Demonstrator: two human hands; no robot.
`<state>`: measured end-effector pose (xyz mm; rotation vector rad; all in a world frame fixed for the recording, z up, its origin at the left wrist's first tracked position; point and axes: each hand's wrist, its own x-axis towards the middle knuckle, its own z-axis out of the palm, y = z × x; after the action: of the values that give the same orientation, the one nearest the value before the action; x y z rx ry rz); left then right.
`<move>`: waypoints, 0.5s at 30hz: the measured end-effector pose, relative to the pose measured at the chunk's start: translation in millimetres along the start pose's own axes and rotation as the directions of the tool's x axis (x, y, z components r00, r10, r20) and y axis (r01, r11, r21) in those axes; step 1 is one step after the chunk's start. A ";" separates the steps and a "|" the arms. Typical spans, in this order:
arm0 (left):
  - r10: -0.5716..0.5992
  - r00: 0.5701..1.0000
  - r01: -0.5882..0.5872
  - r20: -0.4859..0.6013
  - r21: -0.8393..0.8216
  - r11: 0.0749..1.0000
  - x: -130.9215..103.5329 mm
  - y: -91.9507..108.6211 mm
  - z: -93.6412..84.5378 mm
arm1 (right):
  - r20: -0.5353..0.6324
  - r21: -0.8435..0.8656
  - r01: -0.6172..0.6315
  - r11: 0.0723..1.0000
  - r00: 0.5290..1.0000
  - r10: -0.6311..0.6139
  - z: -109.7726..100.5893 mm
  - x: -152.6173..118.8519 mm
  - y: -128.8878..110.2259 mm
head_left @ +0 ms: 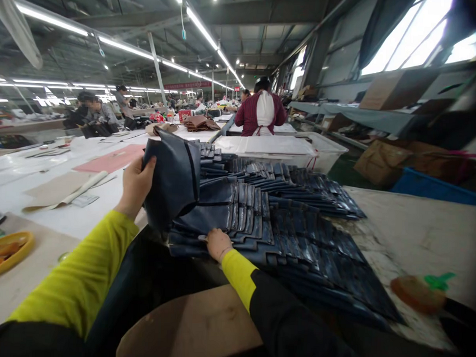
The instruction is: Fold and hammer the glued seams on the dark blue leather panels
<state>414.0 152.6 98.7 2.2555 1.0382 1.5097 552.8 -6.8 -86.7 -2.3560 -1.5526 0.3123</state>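
Note:
My left hand (pixel 135 182) grips the left edge of a dark blue leather panel (pixel 171 179), thumb on its near face, and holds it raised and bent above the table. My right hand (pixel 219 244) is closed at the near edge of the stacked blue leather panels (pixel 298 238); a small light-coloured bit shows at its fingertips, too small to name. Those panels lie fanned out in overlapping rows, with shiny strips along their edges. Part of the raised panel's lower end is hidden behind the stack.
A rounded brown board (pixel 193 328) lies close in front of me. To the right stands a brown container with a green top (pixel 417 291). At left are a yellow basket (pixel 28 239) and a pink sheet (pixel 111 158). A person in maroon (pixel 244 116) works ahead beyond a white bin (pixel 328 150).

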 end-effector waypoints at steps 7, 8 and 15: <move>0.312 0.947 -0.322 0.078 0.219 0.921 1.2 67.6 -121.5 | -0.118 0.490 -0.024 0.871 0.989 0.094 -45.4 -10.9 8.8; 0.318 0.945 -0.326 0.070 0.216 0.920 -2.2 73.4 -133.9 | -0.124 0.576 -0.022 0.817 0.986 0.114 -52.6 -14.9 7.7; 0.330 0.941 -0.337 0.072 0.146 0.930 -21.6 101.4 -192.4 | -0.087 0.933 0.045 0.356 0.991 0.103 -70.8 -54.7 -29.5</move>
<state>283.5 29.5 223.5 2.6761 0.8145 1.5345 530.3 -55.5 -9.2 -1.3891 -0.8215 0.7927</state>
